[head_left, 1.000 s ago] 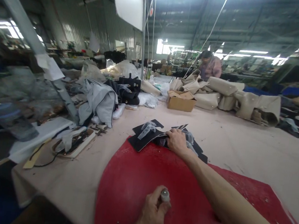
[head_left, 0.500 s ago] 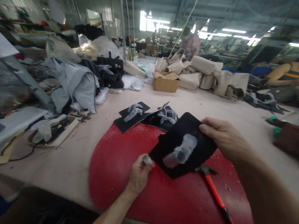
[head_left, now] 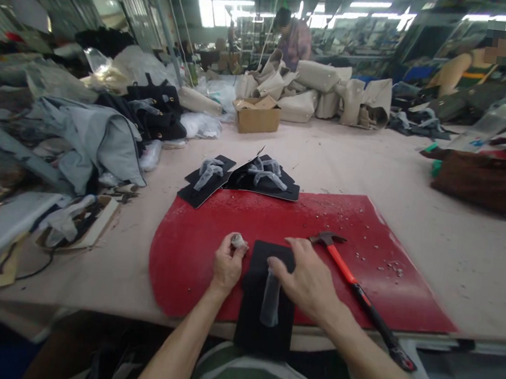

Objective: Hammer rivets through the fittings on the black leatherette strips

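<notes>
A black panel [head_left: 250, 328] lies in front of me, its near end hanging over the edge of the red board [head_left: 196, 256]. On it is a strip in clear plastic wrap [head_left: 270, 303]. My right hand [head_left: 311, 280] rests at the panel's far right corner, thumb and fingers apart, the thumb at the strip's top. Left of the panel, my left hand [head_left: 228, 265] is closed around a small whitish cylinder [head_left: 237, 241], whose kind I cannot make out. A claw hammer [head_left: 344, 268] with an orange and black handle lies to the right.
More black panels [head_left: 202, 196] with plastic-wrapped parts lie at the board's far edge. Small bits [head_left: 396, 268] are scattered at right. Beyond stand a cardboard box [head_left: 258, 120] and beige bags [head_left: 302, 107]. A brown bag [head_left: 488, 184] is at right, an open tray [head_left: 96, 221] at left.
My right hand has brought the black panel down and nearer to me, from the air onto the board's front edge. My left hand still holds the whitish cylinder. The view has shifted.
</notes>
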The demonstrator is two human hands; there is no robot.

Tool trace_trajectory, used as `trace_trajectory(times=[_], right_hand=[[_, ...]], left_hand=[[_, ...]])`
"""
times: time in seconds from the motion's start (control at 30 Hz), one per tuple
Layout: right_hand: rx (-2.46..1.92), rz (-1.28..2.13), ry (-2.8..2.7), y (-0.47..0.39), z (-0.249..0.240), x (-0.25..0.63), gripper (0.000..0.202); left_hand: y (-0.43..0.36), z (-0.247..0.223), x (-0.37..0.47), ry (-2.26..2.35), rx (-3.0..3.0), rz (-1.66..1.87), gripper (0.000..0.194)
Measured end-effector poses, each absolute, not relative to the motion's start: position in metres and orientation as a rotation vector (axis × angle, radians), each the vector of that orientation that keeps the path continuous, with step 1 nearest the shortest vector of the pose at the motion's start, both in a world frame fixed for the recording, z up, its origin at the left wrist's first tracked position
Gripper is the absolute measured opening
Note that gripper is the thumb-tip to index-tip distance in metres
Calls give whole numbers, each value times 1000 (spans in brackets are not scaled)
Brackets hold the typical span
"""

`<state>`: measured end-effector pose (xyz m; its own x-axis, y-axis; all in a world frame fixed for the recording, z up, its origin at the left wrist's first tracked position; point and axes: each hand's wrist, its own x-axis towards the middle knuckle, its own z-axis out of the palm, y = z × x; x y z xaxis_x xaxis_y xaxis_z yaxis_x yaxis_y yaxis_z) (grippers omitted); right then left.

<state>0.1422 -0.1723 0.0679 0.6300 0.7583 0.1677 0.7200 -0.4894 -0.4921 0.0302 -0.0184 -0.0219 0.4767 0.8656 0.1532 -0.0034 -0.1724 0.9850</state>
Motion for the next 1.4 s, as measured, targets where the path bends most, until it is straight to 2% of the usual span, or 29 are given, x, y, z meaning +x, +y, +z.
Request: trace_trajectory(times=[0.07,0.17,0.37,0.5,0.63,0.8,1.0,1.4], right_hand=[[-2388,105,-1277,-180,55,110,60],[-2461,90,-1358,-181,34,85,52],[-2328,134,-1539,-185,23,116,44],[-2095,-124,-1437,-187,4,122,33],[-1958,-262,-1257,-187,-17,105,31],[-1973,-246,-1266,-195,-15,87,37],[-1994,-203,-1360,-208,-13,88,26],[-1894,-244,-1126,-196,-22,81,29]], left_hand=[[-18,-23,30,771,1558,925,37],[-17,-18,29,745,1512,918,36],[-28,10,44,569,1440,827,34],[-41,10,63,458,1342,735,33],[-45,-7,70,484,1347,731,31],[-42,-12,69,478,1394,697,27],[-41,-10,69,451,1320,688,28],[-44,-8,66,455,1407,656,29]])
